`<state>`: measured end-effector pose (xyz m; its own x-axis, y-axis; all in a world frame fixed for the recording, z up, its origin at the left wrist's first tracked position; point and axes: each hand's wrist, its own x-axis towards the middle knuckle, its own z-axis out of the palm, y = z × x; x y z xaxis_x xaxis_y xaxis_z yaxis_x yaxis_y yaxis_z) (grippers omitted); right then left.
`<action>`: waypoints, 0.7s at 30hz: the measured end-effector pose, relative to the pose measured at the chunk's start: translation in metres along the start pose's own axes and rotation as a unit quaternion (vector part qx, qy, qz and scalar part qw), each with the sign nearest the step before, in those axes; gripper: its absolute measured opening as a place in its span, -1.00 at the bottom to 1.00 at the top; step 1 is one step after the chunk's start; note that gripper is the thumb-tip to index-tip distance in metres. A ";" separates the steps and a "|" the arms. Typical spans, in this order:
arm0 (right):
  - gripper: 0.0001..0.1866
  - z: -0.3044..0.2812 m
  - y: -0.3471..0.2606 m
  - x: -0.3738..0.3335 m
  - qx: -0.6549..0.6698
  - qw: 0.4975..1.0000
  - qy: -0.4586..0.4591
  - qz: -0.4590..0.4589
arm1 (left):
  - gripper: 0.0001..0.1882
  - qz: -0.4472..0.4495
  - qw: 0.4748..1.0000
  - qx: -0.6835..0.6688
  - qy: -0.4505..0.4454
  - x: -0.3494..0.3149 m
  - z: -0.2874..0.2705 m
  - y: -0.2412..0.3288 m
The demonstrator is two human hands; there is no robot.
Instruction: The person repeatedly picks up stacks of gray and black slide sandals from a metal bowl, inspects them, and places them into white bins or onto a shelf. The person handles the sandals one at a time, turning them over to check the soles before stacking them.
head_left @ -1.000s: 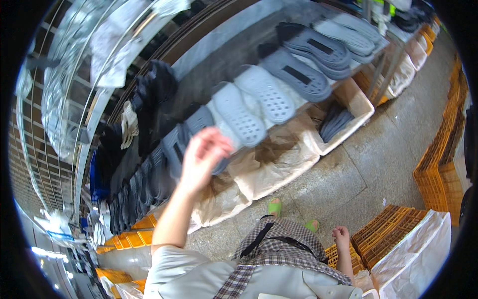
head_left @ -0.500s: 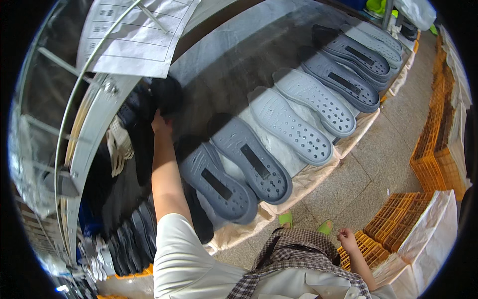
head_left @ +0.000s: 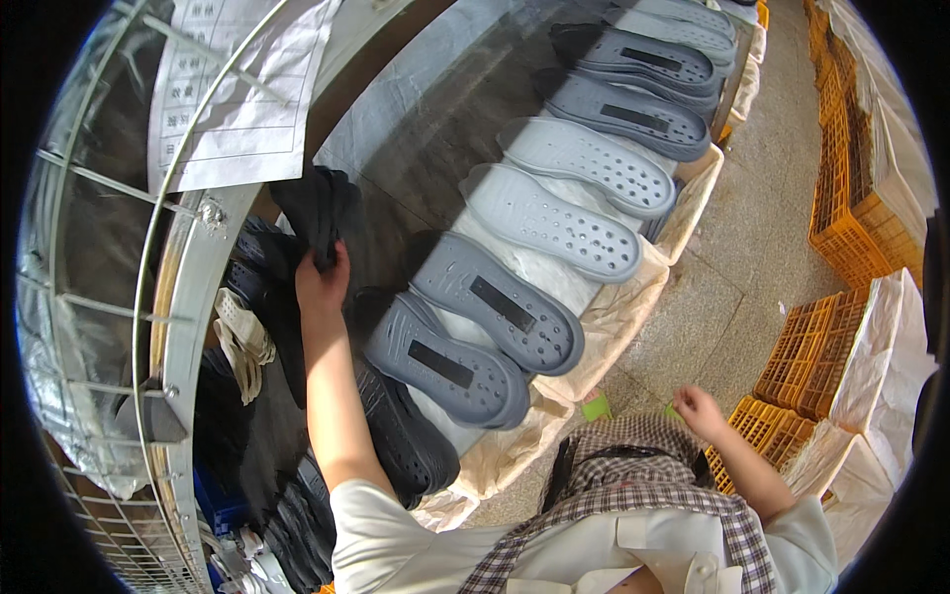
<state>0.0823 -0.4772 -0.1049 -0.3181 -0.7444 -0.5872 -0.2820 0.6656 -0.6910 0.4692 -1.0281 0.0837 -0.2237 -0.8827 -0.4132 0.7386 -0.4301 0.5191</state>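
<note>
My left hand (head_left: 325, 280) reaches forward and grips the near end of a stack of black shoe soles (head_left: 319, 213), partly lost in shadow. Its fingers are closed around their edge. To its right, two dark grey perforated soles (head_left: 445, 361) lie side by side, each with a black strip, and more black soles (head_left: 411, 441) rest beside my forearm. Beyond them lie light grey soles (head_left: 569, 223) and further dark grey ones (head_left: 628, 114). My right hand (head_left: 699, 411) hangs by my waist, apart from the soles, fingers curled in with nothing visible in them.
A metal frame with wire mesh (head_left: 148, 327) and a hanging paper sheet (head_left: 247, 99) stands at the left. White gloves (head_left: 240, 337) hang near it. Lined baskets (head_left: 623, 322) stand along the table's edge. Orange crates (head_left: 807, 356) stand on the floor at the right.
My left hand has come out of the shadow and now clasps the black soles, which have come into clearer view. My right hand stays near my waist. The whole view has shifted.
</note>
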 end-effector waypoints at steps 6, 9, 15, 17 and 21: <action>-0.59 -0.052 -0.123 0.017 0.249 0.935 -0.009 -0.251 | -0.72 -0.061 0.996 0.043 -0.043 -0.215 0.057 -0.116; -0.44 -0.077 -0.179 0.005 0.416 0.861 -0.118 -0.270 | -0.65 -0.066 0.986 0.114 -0.100 -0.301 0.079 -0.188; -0.14 -0.132 -0.173 -0.070 0.708 0.640 -0.232 -0.188 | -0.32 -0.238 0.943 0.169 -0.159 -0.382 0.094 -0.326; -0.20 -0.154 -0.145 -0.092 0.715 0.638 -0.228 -0.174 | -0.19 -0.254 0.901 0.275 -0.217 -0.385 0.100 -0.346; -0.04 -0.170 -0.110 -0.124 0.647 0.716 -0.181 -0.192 | -0.25 -0.246 0.818 0.411 -0.318 -0.362 0.125 -0.385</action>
<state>-0.0006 -0.4492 0.1159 -0.1198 -0.9801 -0.1586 0.8629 -0.0238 -0.5049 0.1862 -0.5666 0.1270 -0.8437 -0.3721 -0.3869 -0.1593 -0.5147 0.8424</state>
